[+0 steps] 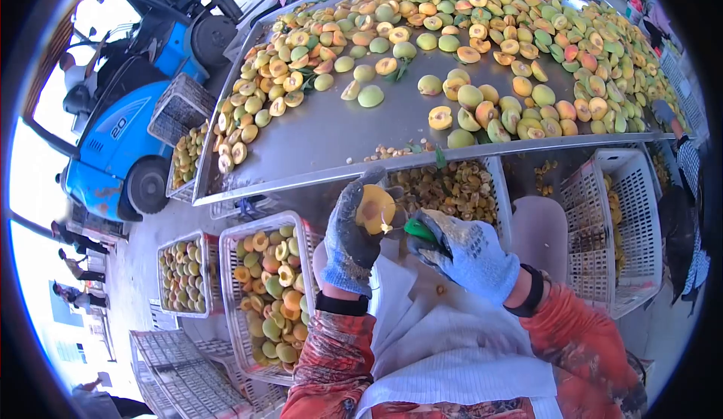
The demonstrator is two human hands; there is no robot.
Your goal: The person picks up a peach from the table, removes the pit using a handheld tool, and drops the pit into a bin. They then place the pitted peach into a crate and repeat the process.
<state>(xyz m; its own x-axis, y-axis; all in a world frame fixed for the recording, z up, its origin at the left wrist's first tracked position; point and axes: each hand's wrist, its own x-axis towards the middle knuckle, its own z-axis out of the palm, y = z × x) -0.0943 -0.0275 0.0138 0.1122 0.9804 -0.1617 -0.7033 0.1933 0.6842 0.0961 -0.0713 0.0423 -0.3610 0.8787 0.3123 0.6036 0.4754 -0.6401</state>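
My left hand (348,238), in a blue and dark grey work glove, has its fingers wrapped round a cut peach half (374,208). The yellow cut face is turned up, with a brownish hollow in the middle and a pale shred hanging at its lower edge. Close to its right, my right hand (476,257), gloved alike, is closed on a green-handled tool (420,229); its working end is hard to make out. Both hands are over my apron, in front of the metal table (316,144) spread with whole and halved peaches.
Under the table edge stands a crate (498,193) of brown pits and scraps. Peach-filled crates (226,268) (214,283) stand left, a white crate (633,223) right. A blue forklift (124,133) is at far left. Other people stand around; one gloved hand (664,112) reaches in at right.
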